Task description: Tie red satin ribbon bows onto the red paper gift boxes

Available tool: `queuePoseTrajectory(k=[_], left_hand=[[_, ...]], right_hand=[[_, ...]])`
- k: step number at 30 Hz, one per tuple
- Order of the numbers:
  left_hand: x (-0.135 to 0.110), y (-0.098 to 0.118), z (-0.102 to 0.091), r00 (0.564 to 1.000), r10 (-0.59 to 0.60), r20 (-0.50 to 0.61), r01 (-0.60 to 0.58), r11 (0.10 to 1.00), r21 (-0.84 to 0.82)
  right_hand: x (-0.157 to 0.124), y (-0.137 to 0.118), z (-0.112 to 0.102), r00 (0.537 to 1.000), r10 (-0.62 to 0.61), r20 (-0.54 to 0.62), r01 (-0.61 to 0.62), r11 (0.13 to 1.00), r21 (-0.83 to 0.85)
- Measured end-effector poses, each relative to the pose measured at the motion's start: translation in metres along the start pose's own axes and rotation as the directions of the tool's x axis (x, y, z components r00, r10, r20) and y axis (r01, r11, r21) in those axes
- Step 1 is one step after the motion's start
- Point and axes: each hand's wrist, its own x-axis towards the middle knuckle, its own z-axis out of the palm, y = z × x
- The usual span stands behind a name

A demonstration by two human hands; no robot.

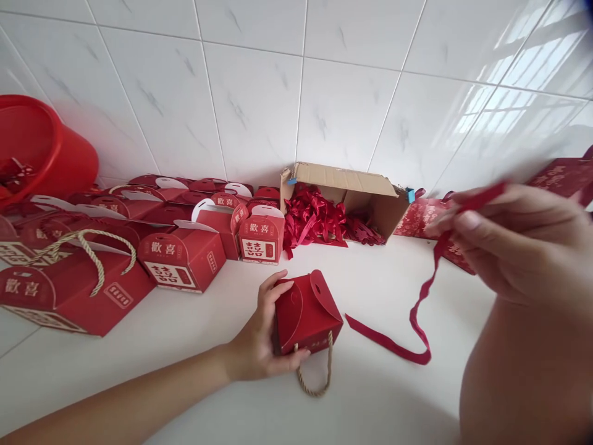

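My left hand [264, 340] grips a small red gift box [308, 312] by its left side, fingers wrapped round it on the white surface. The box's top flaps are folded over, and a twisted rope handle [315, 390] hangs down in front. Raised at the right, my right hand [514, 241] pinches a dark red ribbon [419, 315] between thumb and fingers. The ribbon trails down to the left, its free end lying on the surface close to the box without touching it.
A tipped cardboard box [345, 176] full of red ribbons stands against the tiled wall [250, 93]. Several red gift boxes [180, 259] crowd the left side, one with a rope handle on top. Behind them is a red plastic tub [76, 151]. Patterned red packages [419, 216] lie at the right.
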Motion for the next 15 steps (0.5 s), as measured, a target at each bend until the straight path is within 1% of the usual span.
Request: queuePoseTrajectory(k=[1, 2, 3, 4, 5, 6, 7, 8, 9, 10, 11, 12, 13, 15], left_hand=[[0.0, 0.001, 0.0, 1.0, 0.001, -0.001, -0.001, 1.0, 0.001], [0.001, 0.001, 0.0, 1.0, 0.005, -0.002, -0.005, 1.0, 0.0], [0.001, 0.001, 0.0, 1.0, 0.005, -0.003, -0.005, 1.0, -0.002], [0.001, 0.001, 0.001, 1.0, 0.003, -0.003, -0.003, 1.0, -0.004], [0.001, 0.001, 0.001, 1.0, -0.002, -0.003, 0.001, 1.0, -0.005], [0.0, 0.001, 0.001, 1.0, -0.004, -0.006, 0.004, 1.0, -0.002], [0.0, 0.001, 0.001, 1.0, -0.004, -0.01, 0.004, 1.0, 0.006], [0.0, 0.0, 0.001, 1.0, -0.001, -0.013, 0.001, 1.0, 0.014], [0.0, 0.0, 0.001, 1.0, 0.004, -0.014, -0.003, 1.0, 0.021], [-0.001, 0.0, 0.001, 1.0, 0.006, -0.012, -0.006, 1.0, 0.024], [-0.001, 0.0, 0.001, 1.0, 0.008, -0.009, -0.008, 1.0, 0.023], [-0.001, -0.001, 0.001, 1.0, 0.007, -0.006, -0.007, 1.0, 0.02], [-0.002, -0.001, 0.001, 1.0, 0.004, -0.004, -0.004, 1.0, 0.017], [-0.002, -0.001, 0.002, 1.0, 0.001, -0.005, -0.001, 1.0, 0.016]], right_hand=[[0.001, -0.002, 0.008, 0.992, 0.062, 0.106, -0.065, 0.998, 0.024], [0.002, -0.004, 0.015, 0.961, 0.132, 0.242, -0.142, 0.989, 0.026], [0.004, -0.003, 0.022, 0.901, 0.201, 0.384, -0.218, 0.976, 0.001], [0.006, -0.002, 0.027, 0.821, 0.26, 0.507, -0.275, 0.96, -0.047], [0.007, 0.001, 0.032, 0.734, 0.309, 0.604, -0.314, 0.944, -0.101], [0.008, 0.004, 0.036, 0.649, 0.35, 0.675, -0.338, 0.928, -0.156], [0.009, 0.008, 0.04, 0.572, 0.382, 0.726, -0.349, 0.914, -0.205], [0.01, 0.011, 0.043, 0.51, 0.406, 0.758, -0.353, 0.903, -0.246], [0.01, 0.013, 0.047, 0.459, 0.428, 0.778, -0.352, 0.892, -0.283], [0.01, 0.015, 0.05, 0.42, 0.449, 0.789, -0.352, 0.882, -0.315], [0.01, 0.015, 0.053, 0.392, 0.469, 0.791, -0.352, 0.871, -0.342], [0.01, 0.015, 0.056, 0.378, 0.488, 0.787, -0.353, 0.862, -0.365], [0.01, 0.015, 0.059, 0.376, 0.502, 0.779, -0.351, 0.855, -0.382], [0.01, 0.015, 0.062, 0.387, 0.524, 0.759, -0.34, 0.846, -0.41]])
